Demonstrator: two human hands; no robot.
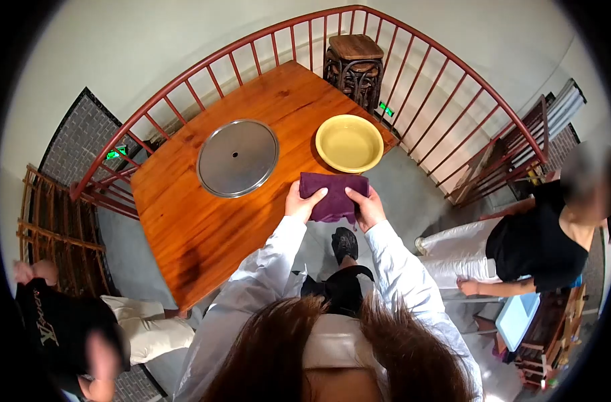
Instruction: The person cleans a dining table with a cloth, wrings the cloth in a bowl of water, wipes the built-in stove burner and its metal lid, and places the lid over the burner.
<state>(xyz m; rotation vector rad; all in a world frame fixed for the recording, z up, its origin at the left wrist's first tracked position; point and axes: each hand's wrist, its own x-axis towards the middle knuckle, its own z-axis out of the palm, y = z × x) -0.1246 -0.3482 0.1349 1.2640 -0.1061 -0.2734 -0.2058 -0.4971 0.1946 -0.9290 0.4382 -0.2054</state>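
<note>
A folded purple cloth (335,194) is stretched between my two hands near the table's right edge. My left hand (302,202) is closed on its left end, thumb lying on top. On the opposite end, my right hand (365,206) grips it the same way. Just beyond the cloth, a yellow basin (349,167) stands on the wooden table (178,228); it seems to hold some liquid. To the left of the basin lies a round metal disc (238,171) with a small dark hole in its centre. My fingers under the cloth are hidden.
A red railing (265,31) curves behind the table. Stacked stools (356,50) stand in the far corner. One person in a black top (540,234) is at the right, another person (57,328) at the lower left. A light blue tray (517,320) sits at lower right.
</note>
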